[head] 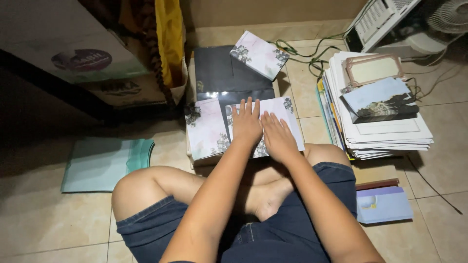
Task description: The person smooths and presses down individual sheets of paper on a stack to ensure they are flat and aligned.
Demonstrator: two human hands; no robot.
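Nearest the camera: crossed bare legs in dark denim shorts [302, 229], the person seated on a tiled floor [48, 219]. Both forearms reach forward over the knees.

Left hand [246, 124] and right hand [277, 137] lie side by side, palms down, fingers spread flat — both pressing on a white floral-printed card [285, 114], gripping nothing. The card lies on a dark sheet [219, 73] spread over a low box, directly ahead of the shins. A second floral card [204, 129] lies just beside it, to the left, edges near or touching; cannot tell which.

Left on the floor: a pile of pale green sheets [105, 163]. Right, by the thigh: a light blue folder [382, 204] with a brown edge above it.

Farther right — a tall stack of white sheets [385, 131] topped by a dark-and-blue card [380, 100] and a framed cream card [373, 69].

Beyond the dark sheet, a third floral piece [259, 54] rests tilted. Green cables [312, 53] trail behind it toward a white fan [453, 17] in the far corner. Far left, a cardboard carton [78, 53].
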